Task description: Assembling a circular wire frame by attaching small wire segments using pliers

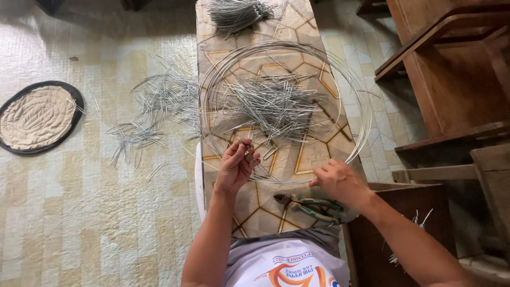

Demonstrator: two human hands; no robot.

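Narrow patterned bench (303,154) carries a big wire coil (361,106), a pile of cut wire pieces (276,103), another bundle (236,13) up top, and pliers (311,204).

Landmark: the narrow table (297,159).
On it, middle: wire coil (361,106), ringing a heap of bent wire pieces (276,101).
Far end: second wire bundle (234,13).
Near end: pliers (308,204) (beside the right hand (340,183)).
Left edge: left hand (236,165), apparently pinching a wire piece.
Floor, left: scattered wire pieces (154,111), then a round mat (37,117).
Right: wooden furniture (451,69).
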